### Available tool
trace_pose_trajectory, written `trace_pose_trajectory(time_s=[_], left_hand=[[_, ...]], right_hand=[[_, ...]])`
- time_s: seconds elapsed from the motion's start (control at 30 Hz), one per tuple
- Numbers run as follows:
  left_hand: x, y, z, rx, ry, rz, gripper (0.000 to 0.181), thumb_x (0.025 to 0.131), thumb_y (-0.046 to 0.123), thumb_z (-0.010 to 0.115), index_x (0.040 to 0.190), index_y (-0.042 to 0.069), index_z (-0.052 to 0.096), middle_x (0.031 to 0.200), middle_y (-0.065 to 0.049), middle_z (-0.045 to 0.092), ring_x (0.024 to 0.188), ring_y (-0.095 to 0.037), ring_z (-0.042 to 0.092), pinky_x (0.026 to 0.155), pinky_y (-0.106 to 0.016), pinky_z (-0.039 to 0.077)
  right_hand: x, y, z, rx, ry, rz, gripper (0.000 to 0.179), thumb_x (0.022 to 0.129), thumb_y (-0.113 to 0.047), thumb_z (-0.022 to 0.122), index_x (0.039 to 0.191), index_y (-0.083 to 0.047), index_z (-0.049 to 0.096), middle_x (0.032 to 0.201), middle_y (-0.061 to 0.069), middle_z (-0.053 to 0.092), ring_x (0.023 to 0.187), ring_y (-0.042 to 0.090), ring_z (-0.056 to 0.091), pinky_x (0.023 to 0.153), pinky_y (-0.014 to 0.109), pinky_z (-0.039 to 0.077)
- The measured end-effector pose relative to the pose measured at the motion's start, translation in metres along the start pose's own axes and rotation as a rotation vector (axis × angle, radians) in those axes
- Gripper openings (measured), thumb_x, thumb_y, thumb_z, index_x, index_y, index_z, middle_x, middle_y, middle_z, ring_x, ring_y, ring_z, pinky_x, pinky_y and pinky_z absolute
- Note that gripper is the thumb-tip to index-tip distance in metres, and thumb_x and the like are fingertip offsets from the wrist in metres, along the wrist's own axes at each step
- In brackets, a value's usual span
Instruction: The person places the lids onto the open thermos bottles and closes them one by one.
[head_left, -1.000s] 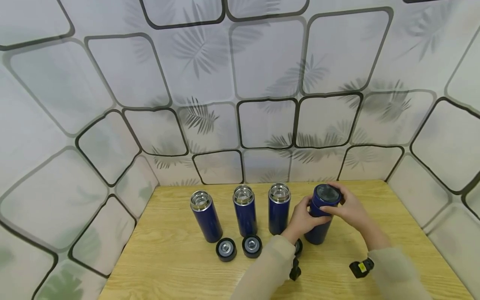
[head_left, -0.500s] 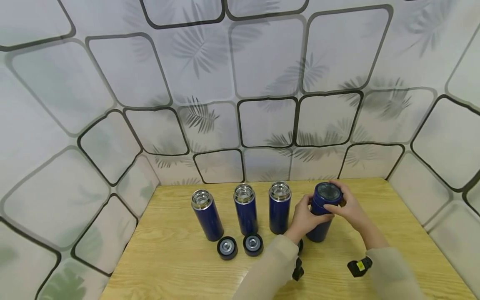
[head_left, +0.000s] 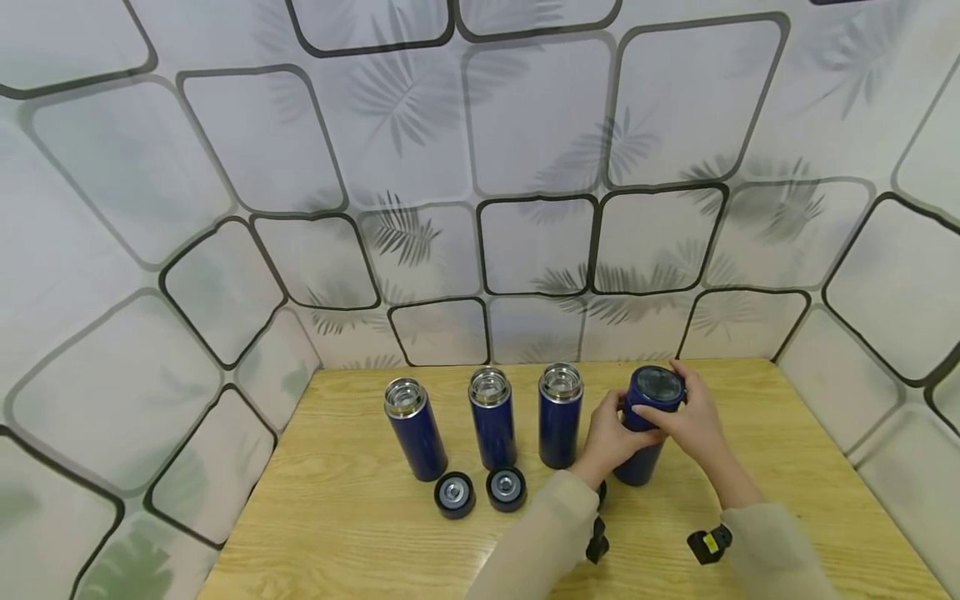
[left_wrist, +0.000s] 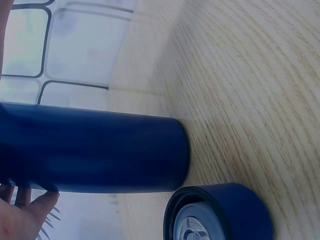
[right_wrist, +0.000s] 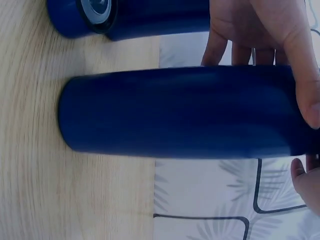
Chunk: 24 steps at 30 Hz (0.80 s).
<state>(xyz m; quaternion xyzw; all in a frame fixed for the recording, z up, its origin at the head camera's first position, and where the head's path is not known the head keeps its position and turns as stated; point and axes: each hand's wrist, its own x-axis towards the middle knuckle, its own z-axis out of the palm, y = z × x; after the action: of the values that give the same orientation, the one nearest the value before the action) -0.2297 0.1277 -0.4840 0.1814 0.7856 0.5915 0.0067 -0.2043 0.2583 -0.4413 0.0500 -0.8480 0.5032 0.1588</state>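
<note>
A blue thermos bottle (head_left: 639,467) stands upright at the right of the row in the head view, its dark-topped lid (head_left: 659,385) on its mouth. My left hand (head_left: 611,435) grips the upper body, the thumb across its front. Around the lid curl the fingers and thumb of my right hand (head_left: 692,421). In the left wrist view, the bottle's lower body (left_wrist: 110,150) meets the tabletop beside a loose lid (left_wrist: 247,210). The right wrist view has my left hand (right_wrist: 272,22) holding the bottle (right_wrist: 175,112), with part of my right hand (right_wrist: 311,187) at the edge.
Three lidless blue bottles with steel rims, the left (head_left: 417,433), the middle (head_left: 492,429) and the right (head_left: 559,429), stand to the left. Two upturned lids, one (head_left: 454,495) beside another (head_left: 506,488), lie before them. My left sleeve partly covers a third lid (head_left: 602,495). Patterned cloth surrounds the wooden table (head_left: 337,517).
My right hand has turned around the lid, its thumb shifting left across the front and its wrist moving slightly left. My left hand keeps its grip on the bottle.
</note>
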Motion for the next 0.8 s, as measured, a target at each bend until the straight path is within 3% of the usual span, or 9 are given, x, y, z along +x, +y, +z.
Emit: trace_pose_trajectory(time_s=[0.07,0.13,0.27,0.33,0.43,0.53,0.67,0.8], left_hand=[[0.0,0.001,0.0,-0.005,-0.004,0.003,0.053,0.066,0.034,0.077,0.11,0.021,0.05,0.102,0.013,0.051,0.094,-0.003,0.049,0.078,-0.026,0.043],[0.0,0.001,0.0,-0.014,-0.008,-0.004,0.053,0.066,0.034,0.077,0.111,0.021,0.05,0.102,0.014,0.051,0.095,-0.003,0.049,0.078,-0.026,0.043],[-0.001,0.002,0.0,-0.038,-0.015,-0.028,0.054,0.066,0.035,0.077,0.111,0.023,0.05,0.101,0.016,0.05,0.094,-0.002,0.049,0.078,-0.026,0.044],[-0.001,0.002,0.0,-0.042,-0.014,-0.033,0.054,0.066,0.035,0.077,0.111,0.023,0.05,0.1,0.016,0.05,0.093,-0.002,0.049,0.077,-0.026,0.044],[-0.001,0.002,0.0,-0.036,-0.011,-0.026,0.054,0.066,0.034,0.077,0.111,0.022,0.05,0.1,0.015,0.051,0.093,-0.002,0.049,0.077,-0.026,0.044],[-0.001,0.002,0.001,-0.025,-0.004,-0.02,0.053,0.065,0.033,0.078,0.109,0.022,0.051,0.098,0.015,0.051,0.092,-0.002,0.05,0.077,-0.025,0.044],[-0.001,0.002,0.001,-0.021,-0.001,-0.015,0.052,0.065,0.032,0.078,0.108,0.022,0.05,0.098,0.015,0.051,0.092,-0.002,0.049,0.077,-0.025,0.043],[-0.002,0.0,0.001,-0.051,-0.022,-0.037,0.051,0.068,0.033,0.076,0.111,0.022,0.05,0.099,0.016,0.05,0.094,-0.003,0.049,0.081,-0.028,0.042]], right_hand=[[-0.001,0.0,-0.003,0.053,-0.044,-0.006,0.085,0.075,-0.014,0.071,0.137,0.006,0.015,0.131,0.029,0.024,0.116,0.043,0.03,0.092,0.049,0.03],[-0.001,0.001,-0.008,0.155,-0.115,-0.03,0.082,0.079,-0.006,0.065,0.138,0.006,0.01,0.132,0.025,0.023,0.118,0.03,0.032,0.094,0.034,0.032],[0.0,0.003,-0.017,0.317,-0.237,-0.099,0.072,0.081,0.007,0.055,0.136,0.01,0.009,0.127,0.01,0.031,0.108,0.002,0.041,0.083,0.01,0.034],[0.001,0.003,-0.02,0.31,-0.252,-0.109,0.07,0.081,0.007,0.056,0.135,0.01,0.012,0.126,0.008,0.032,0.105,-0.003,0.042,0.082,0.01,0.035],[0.002,0.001,-0.019,0.187,-0.223,-0.073,0.073,0.08,-0.003,0.063,0.136,0.007,0.017,0.129,0.017,0.032,0.111,0.013,0.043,0.085,0.022,0.038],[0.002,-0.001,-0.013,0.06,-0.165,-0.024,0.077,0.078,-0.013,0.069,0.135,0.005,0.021,0.13,0.025,0.03,0.114,0.034,0.038,0.088,0.041,0.037],[0.001,-0.002,-0.009,0.042,-0.123,-0.009,0.078,0.076,-0.013,0.07,0.135,0.006,0.022,0.129,0.029,0.028,0.114,0.044,0.032,0.087,0.057,0.029],[-0.001,0.0,-0.014,0.177,-0.197,-0.073,0.075,0.079,-0.001,0.063,0.136,0.007,0.015,0.13,0.027,0.024,0.116,0.018,0.038,0.093,0.03,0.033]])
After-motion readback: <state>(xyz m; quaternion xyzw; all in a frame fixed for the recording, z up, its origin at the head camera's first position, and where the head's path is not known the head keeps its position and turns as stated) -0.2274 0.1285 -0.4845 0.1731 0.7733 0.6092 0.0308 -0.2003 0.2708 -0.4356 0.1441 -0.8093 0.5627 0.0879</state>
